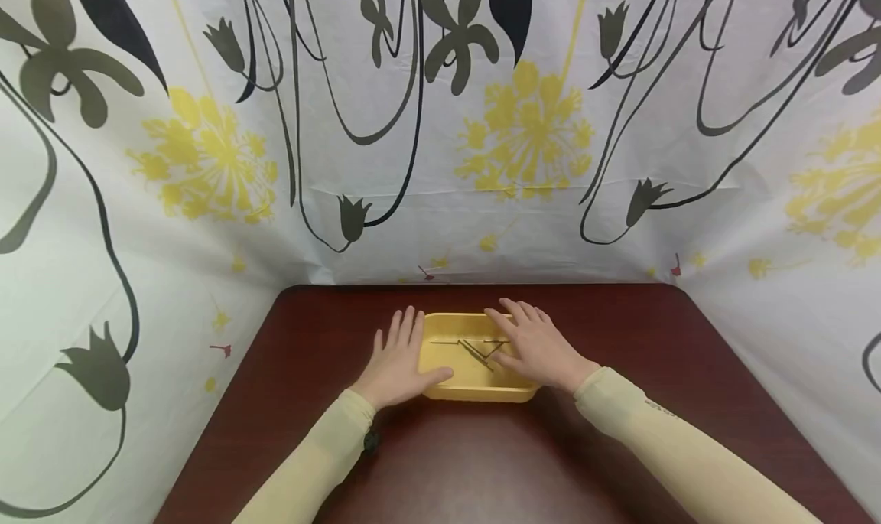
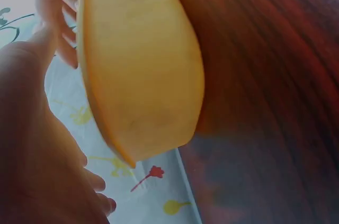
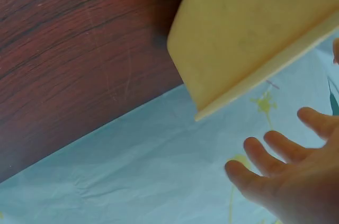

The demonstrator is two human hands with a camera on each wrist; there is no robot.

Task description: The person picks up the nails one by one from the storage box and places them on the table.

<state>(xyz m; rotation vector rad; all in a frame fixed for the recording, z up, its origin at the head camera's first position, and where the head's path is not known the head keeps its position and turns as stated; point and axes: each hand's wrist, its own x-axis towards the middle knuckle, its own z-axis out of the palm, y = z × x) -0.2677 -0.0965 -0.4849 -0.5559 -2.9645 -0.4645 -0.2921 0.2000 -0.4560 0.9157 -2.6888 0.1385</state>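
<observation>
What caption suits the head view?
Left hand and right hand at opposite ends of a yellow rectangular tray holding thin dark rods on a maroon wood-grained table.

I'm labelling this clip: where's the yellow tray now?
In the head view, the yellow tray is below centre, between the left hand and right hand, near the far edge of the table.

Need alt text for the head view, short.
A person's left hand and right hand are at opposite ends of a yellow tray holding thin rods. It sits on a dark red table before a floral-patterned cloth.
</observation>
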